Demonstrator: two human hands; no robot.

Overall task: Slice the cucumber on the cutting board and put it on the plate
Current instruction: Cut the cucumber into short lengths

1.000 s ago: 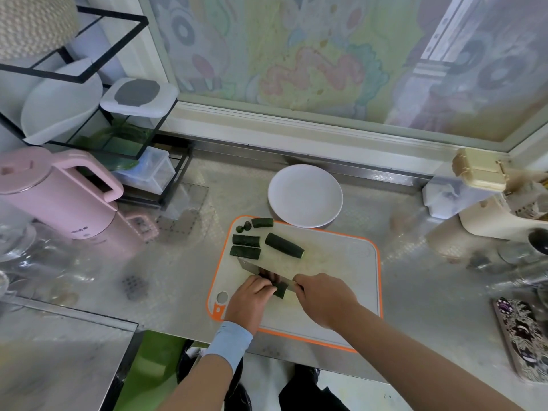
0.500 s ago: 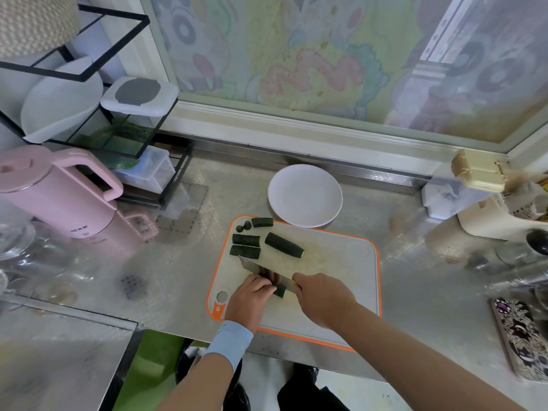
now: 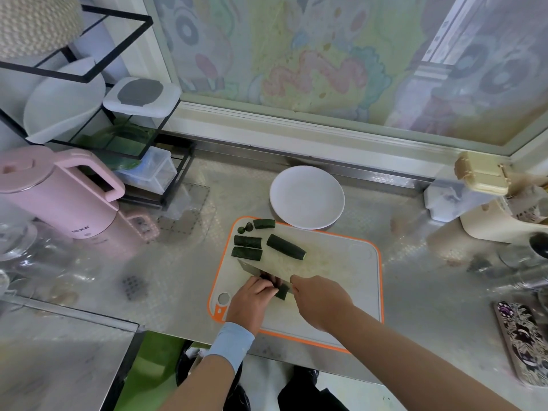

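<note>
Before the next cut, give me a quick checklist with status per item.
1. Left hand pins the cucumber piece on the cutting board: ok.
2. Right hand grips the knife, blade on that piece: ok.
3. Left fingers clear of the blade: cannot tell, they curl right beside it.
4. Cut pieces lie at the board's far left, away from the blade: ok.
5. Plate empty, at the board's far edge: ok.
</note>
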